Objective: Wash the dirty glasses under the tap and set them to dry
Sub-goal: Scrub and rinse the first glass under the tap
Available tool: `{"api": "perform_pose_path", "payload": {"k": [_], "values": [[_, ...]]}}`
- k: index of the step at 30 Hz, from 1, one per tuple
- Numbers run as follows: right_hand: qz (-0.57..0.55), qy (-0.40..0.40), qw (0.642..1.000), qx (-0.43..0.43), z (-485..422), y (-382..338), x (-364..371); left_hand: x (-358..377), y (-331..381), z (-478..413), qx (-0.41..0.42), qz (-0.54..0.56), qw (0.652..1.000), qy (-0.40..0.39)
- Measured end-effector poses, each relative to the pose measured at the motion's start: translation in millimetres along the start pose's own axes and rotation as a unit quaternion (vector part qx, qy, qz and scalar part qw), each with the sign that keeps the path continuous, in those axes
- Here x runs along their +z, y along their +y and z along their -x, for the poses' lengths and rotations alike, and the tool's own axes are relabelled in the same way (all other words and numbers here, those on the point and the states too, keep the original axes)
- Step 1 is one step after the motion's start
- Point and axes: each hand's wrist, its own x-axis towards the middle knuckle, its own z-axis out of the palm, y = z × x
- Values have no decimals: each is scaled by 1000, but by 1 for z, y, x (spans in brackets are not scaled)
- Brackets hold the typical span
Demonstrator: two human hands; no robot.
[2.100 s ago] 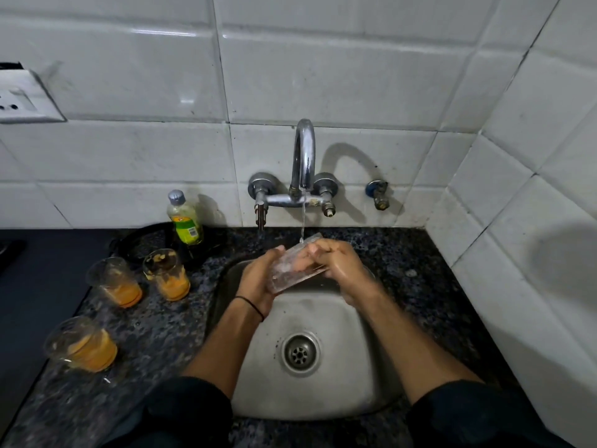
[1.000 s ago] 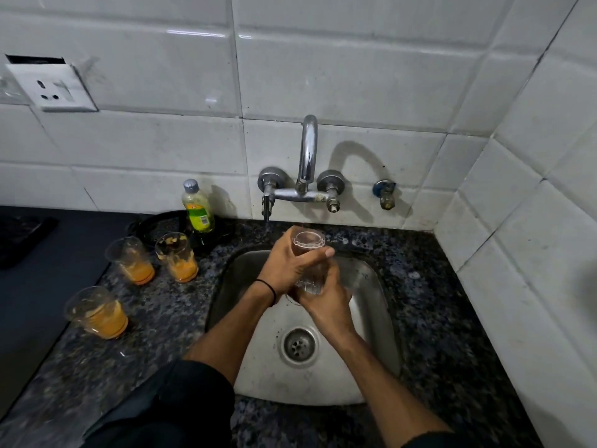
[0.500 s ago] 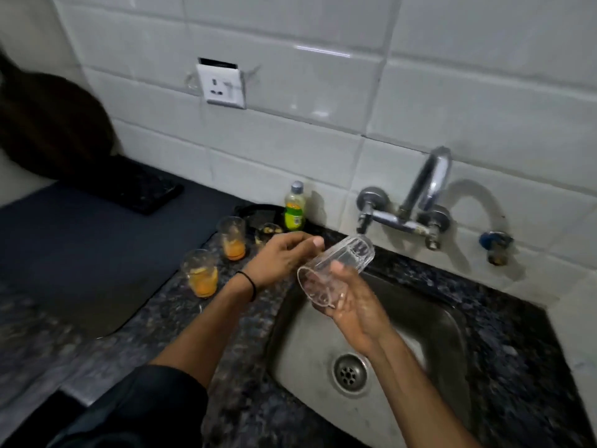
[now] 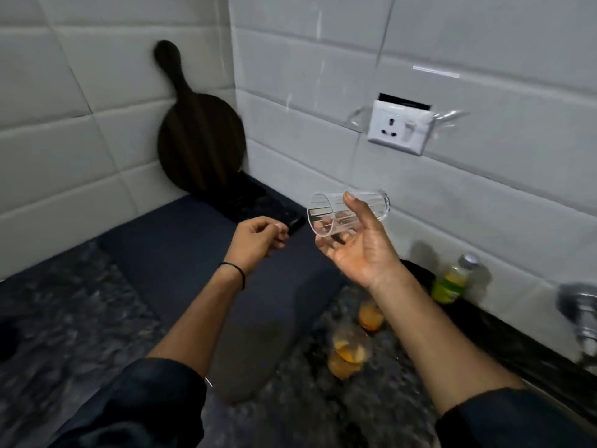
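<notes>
A clear ribbed glass (image 4: 336,211) lies on its side in my right hand (image 4: 361,247), mouth pointing left, held up above the counter. My left hand (image 4: 258,239) hovers just left of it over the dark mat (image 4: 193,250), fingers loosely curled and holding nothing. Under my right forearm stand two dirty glasses with orange liquid, one nearer (image 4: 347,354) and one farther (image 4: 371,315), both blurred. The tap (image 4: 581,321) shows only at the right edge.
A round dark wooden board (image 4: 200,137) leans in the tiled corner. A black flat tray (image 4: 258,202) lies in front of it. A green-yellow bottle (image 4: 454,279) stands by the wall. A white wall socket (image 4: 400,127) sits above. The counter (image 4: 80,318) is speckled granite.
The view has swung left, away from the sink. My right hand carried the clean glass left and up, over the counter. My left hand came off the glass and moved over the mat.
</notes>
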Motion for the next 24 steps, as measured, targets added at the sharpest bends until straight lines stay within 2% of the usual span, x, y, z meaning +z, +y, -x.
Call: {"api": "perform_pose_path", "payload": {"k": [3, 7, 9, 11, 13, 19, 21, 24], "values": [[43, 44, 998, 6, -64, 9, 37, -35, -32, -57, -18, -68, 997, 32], [178, 78, 981, 2, -146, 24, 70, -70, -66, -119, -32, -179, 983, 39], [240, 96, 965, -47, -184, 32, 81, -81, -79, -145, -37, -208, 977, 38], [294, 115, 941, -119, -222, 40, 85, -88, -93, -165, -34, -230, 972, 33], [346, 125, 917, -153, -254, 49, 86, -92, -109, -180, -25, -258, 966, 21], [564, 146, 797, -159, -325, 73, 83, -90, -149, -207, -28, -363, 931, -17], [587, 157, 779, -155, -341, 83, 80, -85, -160, -209, -44, -367, 929, -33], [591, 177, 771, -155, -352, 94, 76, -82, -179, -205, -51, -401, 913, -52]]}}
